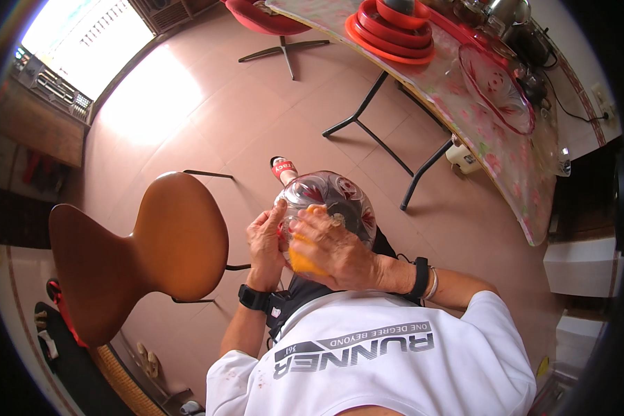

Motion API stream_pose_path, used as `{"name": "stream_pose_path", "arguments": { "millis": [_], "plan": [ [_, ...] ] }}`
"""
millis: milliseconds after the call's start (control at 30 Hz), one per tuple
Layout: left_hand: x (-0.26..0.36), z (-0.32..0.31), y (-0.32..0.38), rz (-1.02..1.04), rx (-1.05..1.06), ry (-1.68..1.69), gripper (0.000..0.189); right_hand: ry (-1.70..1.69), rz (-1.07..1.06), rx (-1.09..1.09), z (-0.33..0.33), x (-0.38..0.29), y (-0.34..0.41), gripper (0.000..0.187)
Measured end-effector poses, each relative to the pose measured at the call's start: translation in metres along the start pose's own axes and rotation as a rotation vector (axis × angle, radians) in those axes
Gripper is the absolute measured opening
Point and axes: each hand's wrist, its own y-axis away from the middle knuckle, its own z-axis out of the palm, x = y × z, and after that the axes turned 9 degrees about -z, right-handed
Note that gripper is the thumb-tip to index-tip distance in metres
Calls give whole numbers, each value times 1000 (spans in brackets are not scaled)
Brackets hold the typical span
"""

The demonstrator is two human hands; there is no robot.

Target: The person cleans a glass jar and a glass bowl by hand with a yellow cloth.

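A clear bowl with red flower patterns (351,195) is held over my lap, its patterned surface facing up. My left hand (267,236) grips the rim on its left side, thumb on top. Across the near part of the bowl lies my right hand (335,249), slightly blurred, pressing a yellow-orange cloth (304,257) against the surface. The cloth is partly hidden under the fingers.
On the left stands a brown chair (179,236). A table with a floral cover (499,171) runs along the upper right, bearing stacked red basins (390,36) and a red-rimmed clear tray (496,88). A red swivel chair (268,18) is beyond it.
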Motion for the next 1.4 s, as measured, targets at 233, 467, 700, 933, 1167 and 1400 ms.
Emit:
{"name": "stream_pose_path", "arguments": {
  "millis": [233, 467, 700, 933, 1167, 1400],
  "plan": [
    [-20, -18, -26, -51, -20, 63, 21, 135, 301, 70, -4, 43, -7, 42],
    [-21, -11, -30, -72, -128, 145, 30, -69, 827, 54, -6, 118, 58, 43],
    [-20, -12, -29, -85, -186, 210, 28, 450, 547, 43, 12, 92, 137, 34],
    [-30, -17, -38, -124, -169, 254, 28, -276, 909, 364, 0, 41, 96, 45],
    [-43, -14, -46, -134, -93, 375, 26, 121, 240, 98, 5, 25, 53, 53],
    [-57, -33, -67, -202, -188, 392, 30, 104, 98, -96, -2, 48, 24, 50]
  ]
}}
